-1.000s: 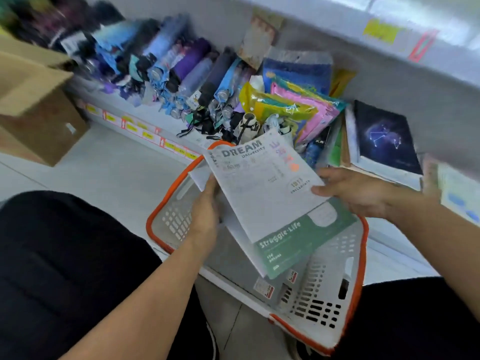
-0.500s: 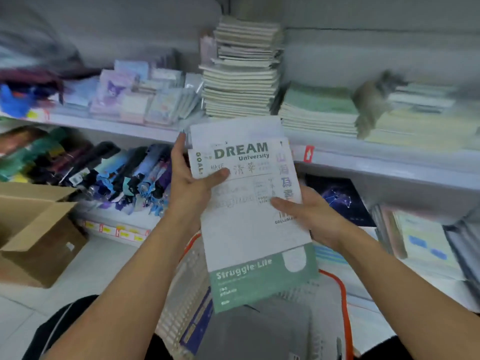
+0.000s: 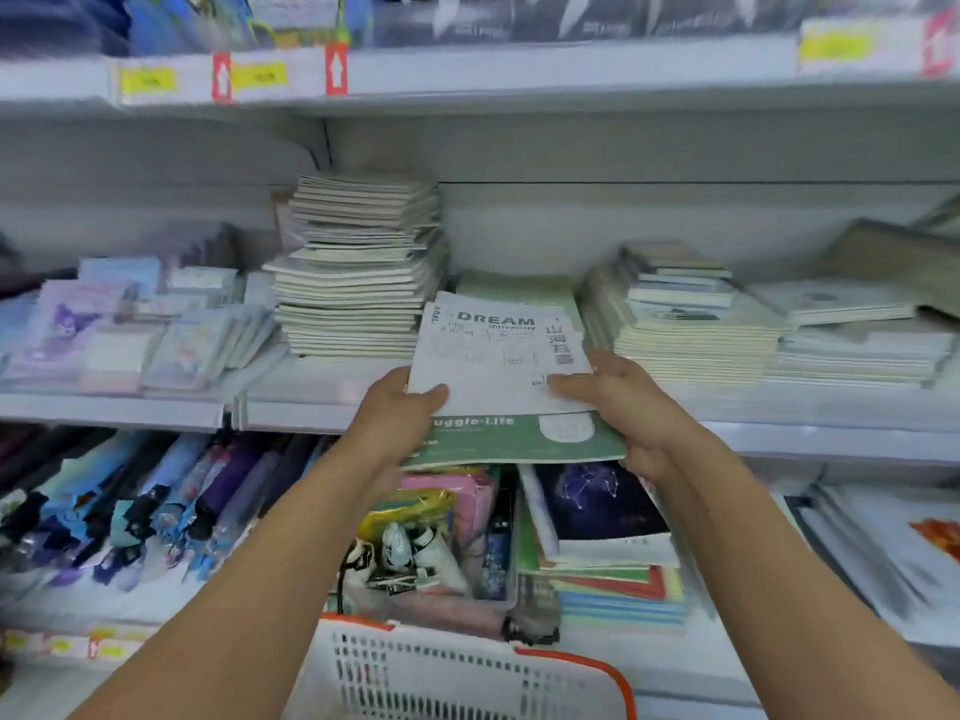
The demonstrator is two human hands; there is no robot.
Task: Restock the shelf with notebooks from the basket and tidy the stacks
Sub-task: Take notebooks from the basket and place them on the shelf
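Observation:
I hold a small pile of white-and-green notebooks (image 3: pixel 498 356) printed "DREAM University" flat in both hands. My left hand (image 3: pixel 400 413) grips its left edge and my right hand (image 3: pixel 623 407) grips its right edge. The pile's far end reaches over a low green notebook stack (image 3: pixel 514 283) on the middle shelf (image 3: pixel 311 402). A tall, uneven stack of cream notebooks (image 3: pixel 358 267) stands just left of it, and a lower stack (image 3: pixel 685 324) lies to the right. The white basket with an orange rim (image 3: pixel 467 672) sits below my arms.
Small pastel notepads (image 3: pixel 130 324) fill the shelf's left part. Folded umbrellas (image 3: pixel 130 506) lie on the lower shelf, beside a tub of pouches (image 3: pixel 436 522) and a dark constellation-cover book stack (image 3: pixel 602 511). An upper shelf edge with yellow price tags (image 3: pixel 260 75) runs overhead.
I have raised the notebooks from over the basket up to the middle shelf and laid them flat, pushing them forward toward the green stack. The view rose with them.

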